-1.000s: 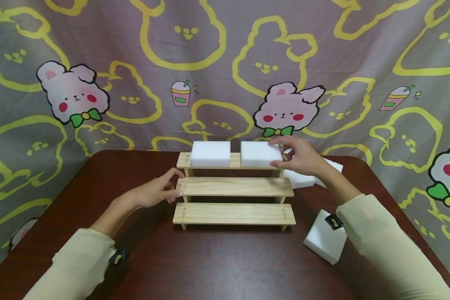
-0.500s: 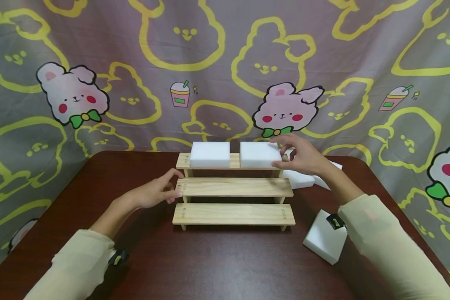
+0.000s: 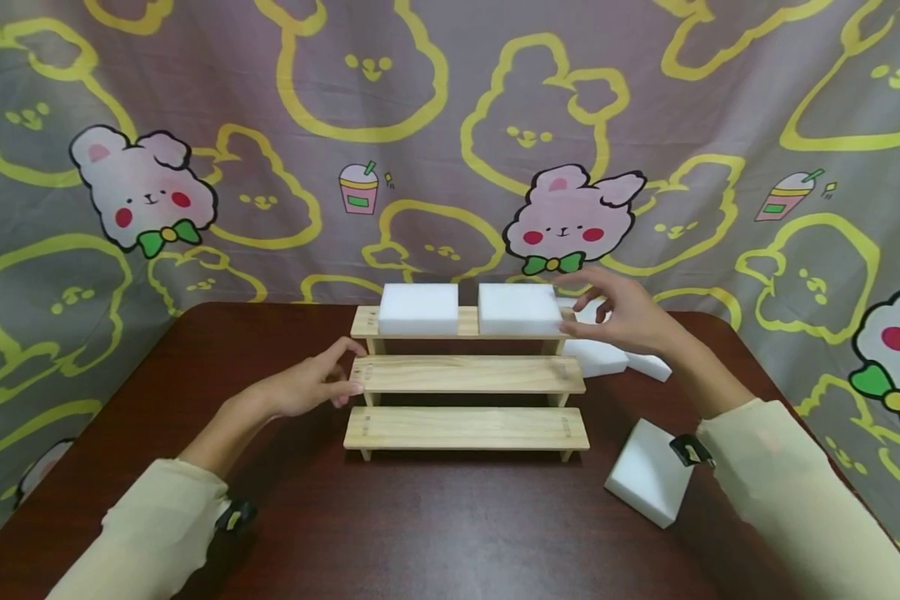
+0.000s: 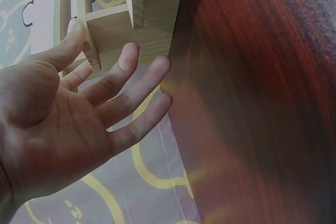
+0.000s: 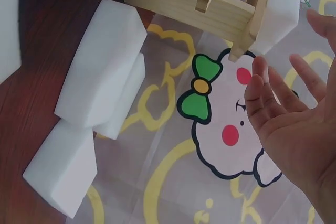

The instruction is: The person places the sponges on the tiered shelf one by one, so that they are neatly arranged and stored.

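Note:
A three-tier wooden display stand [image 3: 467, 375] stands on the table. Two white foam blocks lie on its top tier, a left one [image 3: 418, 308] and a right one [image 3: 520, 308]. My left hand [image 3: 311, 385] pinches the left end of the middle tier between thumb and index finger, the other fingers loose in the left wrist view. My right hand [image 3: 622, 312] is just right of the right block, fingers spread and slightly bent, nothing between them. In the right wrist view its fingertips [image 5: 260, 66] are apart from that block.
Behind the right arm, several more white foam blocks [image 3: 594, 358] lie in a loose pile right of the stand. Another foam block [image 3: 651, 472] lies flat nearer on the dark wooden table [image 3: 450, 533]. A patterned cloth [image 3: 420, 125] hangs behind.
My right hand has let go of the right foam block and shifted slightly right. The block stays on the top tier. My left hand stays on the stand.

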Tool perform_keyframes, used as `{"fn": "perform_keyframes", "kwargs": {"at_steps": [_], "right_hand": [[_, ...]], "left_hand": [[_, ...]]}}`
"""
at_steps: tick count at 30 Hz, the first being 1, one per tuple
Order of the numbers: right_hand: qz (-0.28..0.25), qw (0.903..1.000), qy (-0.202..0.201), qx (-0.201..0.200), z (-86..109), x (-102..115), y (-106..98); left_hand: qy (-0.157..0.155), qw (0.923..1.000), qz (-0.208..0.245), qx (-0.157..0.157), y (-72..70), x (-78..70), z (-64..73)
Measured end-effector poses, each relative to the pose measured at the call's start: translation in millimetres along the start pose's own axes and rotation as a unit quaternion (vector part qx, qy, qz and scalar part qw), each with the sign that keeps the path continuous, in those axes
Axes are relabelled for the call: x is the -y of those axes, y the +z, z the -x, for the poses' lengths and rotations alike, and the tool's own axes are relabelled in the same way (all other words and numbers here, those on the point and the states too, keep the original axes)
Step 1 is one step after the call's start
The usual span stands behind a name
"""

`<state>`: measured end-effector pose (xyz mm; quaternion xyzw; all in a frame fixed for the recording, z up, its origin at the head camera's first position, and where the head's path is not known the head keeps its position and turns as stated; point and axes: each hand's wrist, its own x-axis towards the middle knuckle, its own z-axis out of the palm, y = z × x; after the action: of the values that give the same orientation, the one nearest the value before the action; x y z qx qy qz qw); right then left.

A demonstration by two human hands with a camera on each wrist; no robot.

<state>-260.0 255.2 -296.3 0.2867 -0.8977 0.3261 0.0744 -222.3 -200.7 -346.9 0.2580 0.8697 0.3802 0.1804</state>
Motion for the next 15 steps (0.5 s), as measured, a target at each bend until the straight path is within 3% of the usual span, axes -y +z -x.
{"fn": "perform_keyframes", "kwargs": {"at_steps": [15], "right_hand": [[0.004,0.9999,0.005,-0.015,24.3,-9,-10]], "left_hand": [[0.0,1.0,-0.003,0.003,-0.1,-0.8,0.9]]}}
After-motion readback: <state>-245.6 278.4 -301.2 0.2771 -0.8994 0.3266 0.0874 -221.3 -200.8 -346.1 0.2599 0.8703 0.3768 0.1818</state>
